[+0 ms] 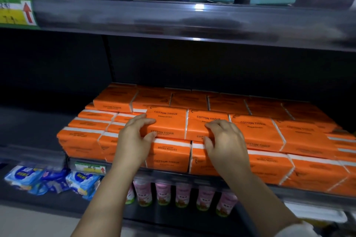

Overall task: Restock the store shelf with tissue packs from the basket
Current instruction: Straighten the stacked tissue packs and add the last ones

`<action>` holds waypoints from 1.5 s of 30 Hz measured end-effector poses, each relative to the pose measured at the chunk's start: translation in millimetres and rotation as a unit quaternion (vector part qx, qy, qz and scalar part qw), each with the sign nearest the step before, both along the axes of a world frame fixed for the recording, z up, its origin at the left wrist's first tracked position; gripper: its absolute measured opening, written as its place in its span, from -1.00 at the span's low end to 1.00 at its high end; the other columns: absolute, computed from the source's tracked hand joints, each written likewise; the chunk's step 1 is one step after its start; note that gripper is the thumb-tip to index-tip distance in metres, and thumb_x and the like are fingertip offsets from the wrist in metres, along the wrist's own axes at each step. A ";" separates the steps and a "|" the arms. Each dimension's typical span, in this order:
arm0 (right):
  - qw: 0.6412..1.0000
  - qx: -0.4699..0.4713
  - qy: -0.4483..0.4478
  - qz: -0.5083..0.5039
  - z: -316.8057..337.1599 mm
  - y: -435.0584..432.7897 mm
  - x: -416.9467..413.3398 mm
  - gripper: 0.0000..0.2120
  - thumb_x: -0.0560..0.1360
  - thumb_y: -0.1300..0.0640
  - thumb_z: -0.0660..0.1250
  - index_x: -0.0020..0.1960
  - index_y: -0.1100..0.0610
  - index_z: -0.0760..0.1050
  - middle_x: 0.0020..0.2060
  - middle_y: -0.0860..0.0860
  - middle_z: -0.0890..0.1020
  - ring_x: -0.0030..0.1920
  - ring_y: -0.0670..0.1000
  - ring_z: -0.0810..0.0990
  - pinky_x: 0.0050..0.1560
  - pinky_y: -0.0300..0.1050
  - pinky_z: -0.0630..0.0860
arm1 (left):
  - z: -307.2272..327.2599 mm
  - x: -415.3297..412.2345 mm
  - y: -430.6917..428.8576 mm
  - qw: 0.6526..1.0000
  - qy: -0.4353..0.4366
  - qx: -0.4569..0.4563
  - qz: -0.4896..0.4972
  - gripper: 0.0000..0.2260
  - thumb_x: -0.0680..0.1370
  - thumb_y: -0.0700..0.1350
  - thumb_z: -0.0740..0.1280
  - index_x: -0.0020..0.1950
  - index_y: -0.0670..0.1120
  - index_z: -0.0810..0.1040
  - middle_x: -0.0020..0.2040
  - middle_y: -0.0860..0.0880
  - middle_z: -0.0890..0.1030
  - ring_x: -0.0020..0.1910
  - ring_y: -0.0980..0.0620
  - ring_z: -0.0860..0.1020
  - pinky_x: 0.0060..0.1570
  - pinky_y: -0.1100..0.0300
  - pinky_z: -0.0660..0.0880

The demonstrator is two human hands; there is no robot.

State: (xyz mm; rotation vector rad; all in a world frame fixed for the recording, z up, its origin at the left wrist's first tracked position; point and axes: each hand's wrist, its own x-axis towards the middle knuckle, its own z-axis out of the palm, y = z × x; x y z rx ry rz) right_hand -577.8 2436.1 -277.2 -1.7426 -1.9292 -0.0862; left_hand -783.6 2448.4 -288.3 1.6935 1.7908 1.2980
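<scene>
My left hand (134, 141) grips left pack (169, 122), fingers on top, thumb at the front. Right hand (226, 141) grips right pack (204, 128) likewise, top layer on shelf (192, 178).

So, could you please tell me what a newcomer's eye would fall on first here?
The bright orange tissue packs stacked across the middle shelf dominate the view. At their front, the left hand pinches the end pack of the top layer, and the right hand grips the neighbour pack beside it. Below, pink canisters stand in a row, with blue packets to their left.
</scene>
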 end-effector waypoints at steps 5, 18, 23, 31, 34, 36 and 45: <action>1.000 -0.008 0.001 0.003 1.6 -0.3 0.7 -0.62 0.53 0.10 0.25 0.34 0.08 0.42 0.25 -0.02 0.48 0.29 0.01 0.37 0.39 -0.07 0.24 | -0.6 -2.0 -0.8 1.000 0.016 0.007 -0.006 -0.73 0.47 -0.24 0.41 0.14 -0.02 0.60 0.37 0.00 0.43 0.36 0.02 0.37 0.36 0.04 0.33; 0.972 0.068 -0.017 0.222 -7.7 -40.1 -99.8 -0.71 0.34 0.28 0.42 0.06 0.22 0.59 -0.08 0.14 0.61 -0.06 0.22 0.55 -0.03 -0.03 0.50 | -3.7 -82.3 -74.9 0.979 0.194 0.057 0.029 -0.77 0.43 -0.19 0.44 0.08 -0.12 0.63 0.00 -0.12 0.55 0.06 -0.14 0.51 0.09 0.17 0.36; 0.934 0.009 -0.080 0.349 -38.1 -71.0 -160.8 -0.70 0.31 0.15 0.27 0.00 0.23 0.59 -0.12 0.19 0.60 -0.12 0.24 0.55 -0.09 -0.02 0.47 | -22.0 -171.3 -162.0 0.954 0.289 -0.009 0.083 -0.76 0.44 -0.14 0.43 0.08 -0.15 0.62 -0.05 -0.20 0.55 -0.03 -0.23 0.53 0.01 -0.02 0.49; 0.876 -0.177 -0.137 0.426 -137.3 -107.5 -229.3 -0.64 0.35 0.22 0.47 0.12 0.27 0.57 -0.04 0.25 0.63 -0.03 0.28 0.59 0.03 0.10 0.50 | -169.2 -285.1 -340.5 0.912 0.236 -0.253 0.222 -0.72 0.50 -0.06 0.40 0.17 -0.13 0.59 0.01 -0.15 0.57 0.04 -0.20 0.52 0.06 0.01 0.47; 0.854 -0.212 -0.147 0.452 -182.0 -116.5 -254.3 -0.69 0.33 0.28 0.44 0.06 0.30 0.58 -0.05 0.28 0.63 -0.06 0.31 0.61 -0.04 0.13 0.54 | -225.3 -290.2 -373.6 0.896 0.148 -0.329 0.261 -0.70 0.50 -0.05 0.40 0.18 -0.14 0.58 0.01 -0.15 0.58 0.02 -0.19 0.54 0.05 0.04 0.46; 0.838 -0.267 -0.162 0.447 -206.7 -118.8 -270.6 -0.65 0.43 0.24 0.40 0.20 0.26 0.52 0.10 0.26 0.58 0.10 0.27 0.55 0.11 0.06 0.48 | -259.1 -288.5 -385.6 0.879 0.092 -0.380 0.273 -0.68 0.49 -0.04 0.40 0.20 -0.13 0.57 0.02 -0.15 0.59 0.00 -0.17 0.56 0.05 0.08 0.46; 0.781 -0.413 -0.200 0.423 -298.6 -127.8 -315.1 -0.54 0.52 0.07 0.27 0.40 0.09 0.31 0.31 0.03 0.42 0.31 0.06 0.35 0.22 -0.15 0.32 | -357.2 -262.7 -367.6 0.831 0.011 -0.512 0.218 -0.39 0.43 0.07 0.42 0.41 -0.09 0.35 0.31 -0.14 0.46 0.28 -0.14 0.40 0.26 0.11 0.30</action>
